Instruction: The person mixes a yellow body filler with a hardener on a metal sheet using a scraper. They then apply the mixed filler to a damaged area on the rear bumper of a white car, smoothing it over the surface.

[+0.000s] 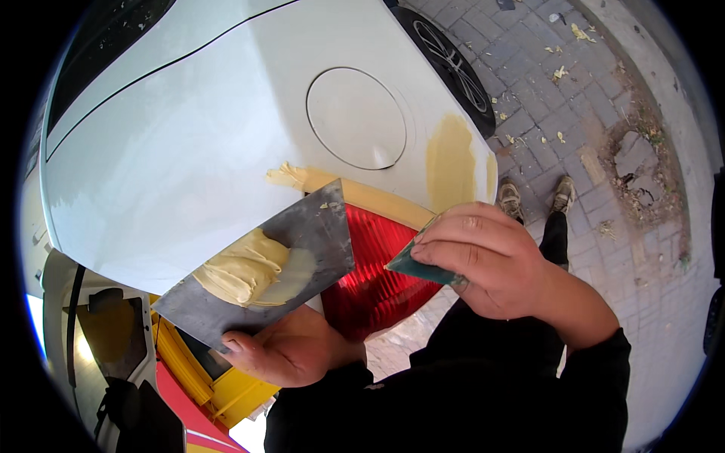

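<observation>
My left hand [291, 349] grips a dark grey flat board [325, 226] from below, its thumb over the near edge. On the board sits a thick mound of pale yellow body filler [245, 268], with a thin smear beside it. My right hand [483, 260] pinches a dark green spreader [414, 266], its pointed corner directed left, apart from the board. Behind both lies the red tail light [381, 291] of a white car [219, 128]. A strip of yellow filler [370, 198] runs along the panel above the light, and a wider filler patch [451, 162] covers the corner near the wheel.
The round fuel flap [356, 118] is closed. A black car wheel [445, 64] stands beyond the panel. Grey paving [540, 98] with scattered yellow scraps lies to the right, around my shoes [563, 195]. At lower left are a yellow object [238, 396] and another vehicle's parts.
</observation>
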`<state>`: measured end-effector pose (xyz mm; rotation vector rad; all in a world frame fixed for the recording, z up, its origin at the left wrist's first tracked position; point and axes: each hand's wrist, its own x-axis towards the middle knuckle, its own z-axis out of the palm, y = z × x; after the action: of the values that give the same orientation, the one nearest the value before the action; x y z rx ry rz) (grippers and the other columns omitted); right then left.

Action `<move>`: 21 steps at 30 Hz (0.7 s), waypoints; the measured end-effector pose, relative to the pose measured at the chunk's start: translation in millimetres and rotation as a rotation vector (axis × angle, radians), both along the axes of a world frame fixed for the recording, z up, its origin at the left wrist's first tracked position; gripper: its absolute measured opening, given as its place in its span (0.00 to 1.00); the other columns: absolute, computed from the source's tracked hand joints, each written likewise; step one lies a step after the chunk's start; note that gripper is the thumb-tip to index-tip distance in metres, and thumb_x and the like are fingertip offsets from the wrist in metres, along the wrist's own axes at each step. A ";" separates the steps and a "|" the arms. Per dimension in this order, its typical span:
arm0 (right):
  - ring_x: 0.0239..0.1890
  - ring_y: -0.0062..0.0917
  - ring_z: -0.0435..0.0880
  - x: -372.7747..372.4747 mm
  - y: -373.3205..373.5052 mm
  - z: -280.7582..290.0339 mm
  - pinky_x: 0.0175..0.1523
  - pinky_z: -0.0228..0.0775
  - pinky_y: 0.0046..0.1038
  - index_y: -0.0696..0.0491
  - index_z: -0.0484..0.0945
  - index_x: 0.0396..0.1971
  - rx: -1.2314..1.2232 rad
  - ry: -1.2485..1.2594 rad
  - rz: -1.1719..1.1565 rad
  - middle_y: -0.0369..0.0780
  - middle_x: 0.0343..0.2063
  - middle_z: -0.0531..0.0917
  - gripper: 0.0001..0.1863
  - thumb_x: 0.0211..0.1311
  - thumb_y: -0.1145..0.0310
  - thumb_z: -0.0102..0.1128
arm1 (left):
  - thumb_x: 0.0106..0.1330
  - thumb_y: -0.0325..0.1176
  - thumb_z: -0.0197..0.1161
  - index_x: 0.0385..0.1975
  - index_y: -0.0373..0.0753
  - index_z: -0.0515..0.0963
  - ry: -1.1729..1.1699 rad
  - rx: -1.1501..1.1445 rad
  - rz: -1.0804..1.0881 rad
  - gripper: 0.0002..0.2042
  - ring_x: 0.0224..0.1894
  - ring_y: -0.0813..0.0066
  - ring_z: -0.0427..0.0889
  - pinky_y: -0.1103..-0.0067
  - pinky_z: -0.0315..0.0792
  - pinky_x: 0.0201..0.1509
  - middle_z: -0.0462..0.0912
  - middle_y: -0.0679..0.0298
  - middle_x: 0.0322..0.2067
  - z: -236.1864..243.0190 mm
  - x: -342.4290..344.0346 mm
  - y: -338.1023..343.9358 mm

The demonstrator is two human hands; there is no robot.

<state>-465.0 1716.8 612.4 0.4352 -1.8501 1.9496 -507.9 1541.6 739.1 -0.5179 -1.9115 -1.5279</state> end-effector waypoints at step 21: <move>0.46 0.38 0.81 -32.3 -49.2 -218.7 0.52 0.72 0.32 0.57 0.80 0.45 -0.193 -0.773 -0.294 0.45 0.41 0.83 0.12 0.64 0.70 0.58 | 0.67 0.25 0.50 0.54 0.17 0.66 0.351 -0.135 0.360 0.19 0.63 0.40 0.65 0.50 0.58 0.67 0.68 0.31 0.55 -13.0 -16.6 20.3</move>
<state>-497.3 1667.7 393.6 -0.7122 -1.9445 2.2146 -524.5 1561.9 726.2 -0.4377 -1.7256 -1.0115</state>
